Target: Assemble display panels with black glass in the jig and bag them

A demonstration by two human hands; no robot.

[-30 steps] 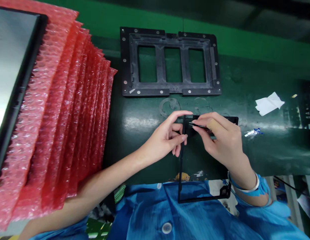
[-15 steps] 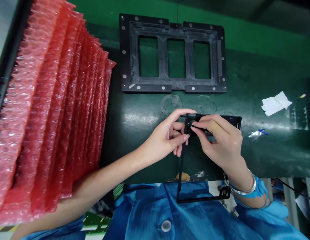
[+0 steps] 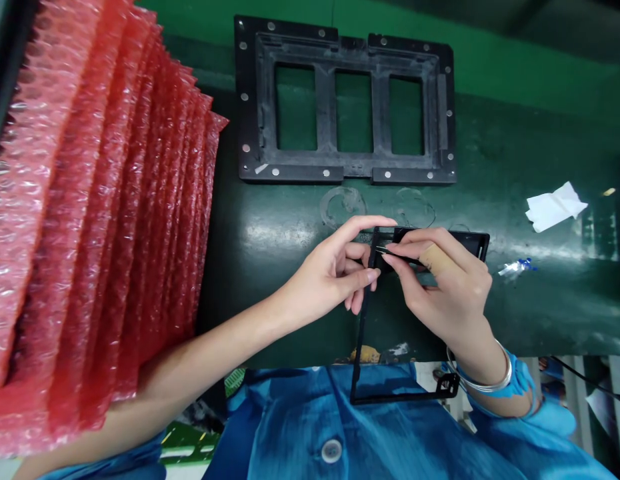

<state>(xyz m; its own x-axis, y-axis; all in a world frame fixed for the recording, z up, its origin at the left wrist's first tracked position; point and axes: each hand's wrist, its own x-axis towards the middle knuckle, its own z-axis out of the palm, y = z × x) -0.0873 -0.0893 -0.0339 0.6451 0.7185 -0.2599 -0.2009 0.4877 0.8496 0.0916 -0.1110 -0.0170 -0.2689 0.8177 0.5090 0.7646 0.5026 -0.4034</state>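
Observation:
A thin black rectangular frame reaches from the green table over its near edge, close to my blue shirt. My left hand grips the frame's left side near its far corner, the index finger stretched along the far edge. Pinched between the thumb and fingers of my right hand are dark, thin tweezers, their tips at the inside of that corner. My right hand hides part of the frame's far side. Whether the tips hold anything is too small to tell.
A larger black fixture with three openings lies beyond my hands. Red bubble-wrap sheets stand at the left, over my left forearm. On the right are a white paper scrap and a small blue-and-clear scrap. The table's near edge borders my shirt.
The view has shifted slightly. My hands keep the same grips, with the tweezer tips still at the frame's corner; the frame's far right corner appears a little farther right.

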